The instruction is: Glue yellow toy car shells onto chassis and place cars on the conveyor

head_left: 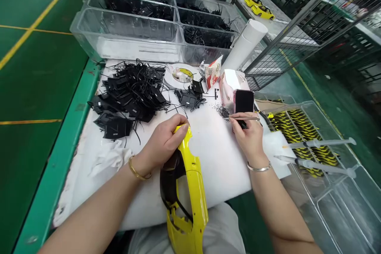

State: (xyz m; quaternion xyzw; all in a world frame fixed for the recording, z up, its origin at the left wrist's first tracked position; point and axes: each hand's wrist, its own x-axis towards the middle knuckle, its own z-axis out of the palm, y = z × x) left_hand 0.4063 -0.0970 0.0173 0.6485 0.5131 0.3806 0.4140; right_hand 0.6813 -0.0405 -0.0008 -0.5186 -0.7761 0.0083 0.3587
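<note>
My left hand is closed around one end of a yellow model car body shell. The shell is tilted on its side, its far end resting low near my lap. My right hand pinches a pair of slim metal tweezers, held level with the tip pointing left. That tip is beside a scatter of tiny black parts on the white foam-covered table. Something black is partly hidden under my right fingers. Just beyond them stands a dark-screened phone.
Black parts with thin strips form a heap at left. Clear divided bins stand behind, beside a white roll. Tape lies mid-table. At right are syringes and a tray of yellow-black striped parts.
</note>
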